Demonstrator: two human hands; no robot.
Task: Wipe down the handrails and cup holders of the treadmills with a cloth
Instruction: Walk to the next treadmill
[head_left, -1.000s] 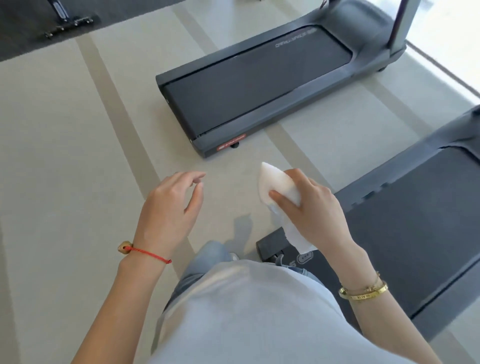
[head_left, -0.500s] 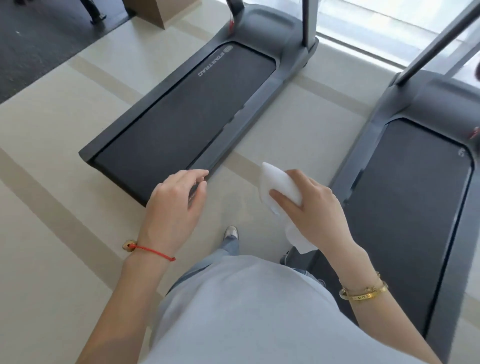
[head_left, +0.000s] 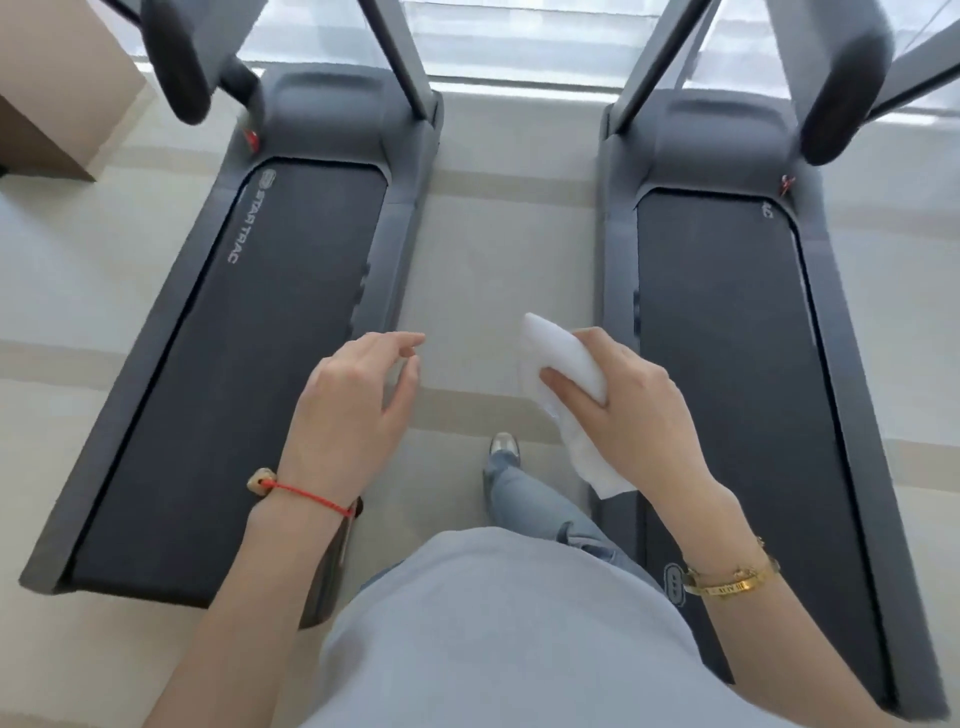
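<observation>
I stand in the gap between two treadmills, the left treadmill (head_left: 244, 338) under and beyond my left hand (head_left: 353, 410), the right treadmill (head_left: 727, 338) just outside my right hand (head_left: 628, 415). Both run lengthwise away from me toward the window, their long axes nearly parallel and splaying slightly apart at the near ends. Each one's handrail end hangs well ahead of my hands: the left handrail (head_left: 179, 57) up and outward from my left hand, the right handrail (head_left: 841, 78) up and outward from my right. No cup holders are in view.

My right hand grips the cloth (head_left: 561, 374), bunched, its long axis running from a loose corner near my wrist up to a blunt end pointing forward and slightly left. My left hand is empty, fingers relaxed and lightly bent.

The risks I judge: my foot (head_left: 504, 447) could clip a treadmill's edge in this narrow gap; the dangling corner could snag; a loose bunch would wipe poorly.
</observation>
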